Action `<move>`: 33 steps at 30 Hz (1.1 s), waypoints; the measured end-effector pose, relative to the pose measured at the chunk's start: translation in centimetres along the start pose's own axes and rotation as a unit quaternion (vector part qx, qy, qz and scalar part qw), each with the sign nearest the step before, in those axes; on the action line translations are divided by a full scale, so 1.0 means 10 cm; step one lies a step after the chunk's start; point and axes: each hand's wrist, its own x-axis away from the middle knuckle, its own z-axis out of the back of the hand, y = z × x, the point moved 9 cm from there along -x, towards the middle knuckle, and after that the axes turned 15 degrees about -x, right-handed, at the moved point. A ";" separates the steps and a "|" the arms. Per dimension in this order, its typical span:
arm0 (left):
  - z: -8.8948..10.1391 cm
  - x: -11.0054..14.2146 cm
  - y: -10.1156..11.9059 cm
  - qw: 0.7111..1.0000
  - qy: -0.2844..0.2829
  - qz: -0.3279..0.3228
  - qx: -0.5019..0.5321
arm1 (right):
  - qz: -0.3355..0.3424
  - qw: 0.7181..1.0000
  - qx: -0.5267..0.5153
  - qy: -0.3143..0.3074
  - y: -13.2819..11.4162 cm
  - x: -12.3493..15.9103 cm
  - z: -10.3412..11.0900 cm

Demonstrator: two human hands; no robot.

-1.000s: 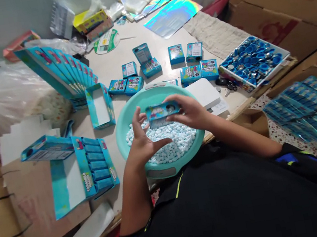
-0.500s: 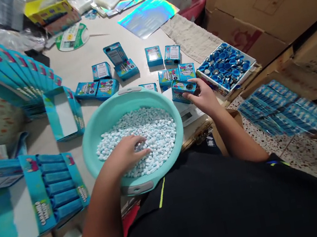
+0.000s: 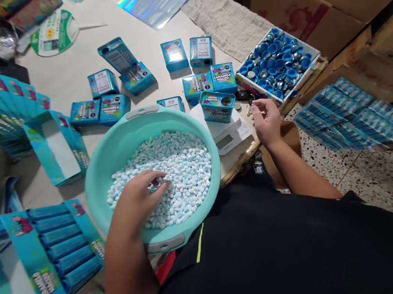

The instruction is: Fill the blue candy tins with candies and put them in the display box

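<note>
My left hand (image 3: 139, 197) rests on white and pale-blue candies (image 3: 184, 184) in a turquoise basin (image 3: 96, 180), its thumb apart from its bent fingers. Candies show in that gap; its palm is hidden. A small blue candy box (image 3: 218, 107) with a round hole in its top stands on a white kitchen scale (image 3: 241, 129). Right of the scale, apart from the box, my right hand (image 3: 267, 119) is curled with the fingertips drawn in. Whether something small is in it cannot be seen. Dark keys (image 3: 246, 95) and a small silver cap (image 3: 238, 107) lie close by.
A white tray (image 3: 312, 58) of blue caps stands at the table's right edge. Several blue boxes (image 3: 174, 54) sit behind the basin. Blue display cartons (image 3: 55, 151) crowd the left. Wrapped blue packs (image 3: 350, 112) lie low at right, beside cardboard boxes (image 3: 307, 0).
My right hand has let go of the blue box on the scale and moved right, its fingers curling. My left hand stays among the candies. The view has shifted slightly.
</note>
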 end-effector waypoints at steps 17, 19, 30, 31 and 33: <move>0.17 0.01 0.01 0.998 0.062 0.018 0.025 | -0.007 1.000 0.016 -0.010 0.00 -0.03 -0.02; 0.18 0.02 0.01 0.997 0.070 0.017 0.025 | -0.003 1.000 0.009 -0.010 0.01 -0.03 -0.02; 0.65 -0.22 0.55 0.983 0.155 -0.102 -0.004 | -0.004 1.000 -0.001 -0.022 0.01 -0.01 -0.06; 0.72 -0.30 0.65 0.978 0.168 -0.123 -0.009 | -0.005 1.000 -0.001 -0.024 0.00 -0.01 -0.06; 0.84 -0.49 0.86 0.969 0.186 -0.163 -0.017 | -0.004 1.000 0.000 -0.025 -0.01 0.00 -0.07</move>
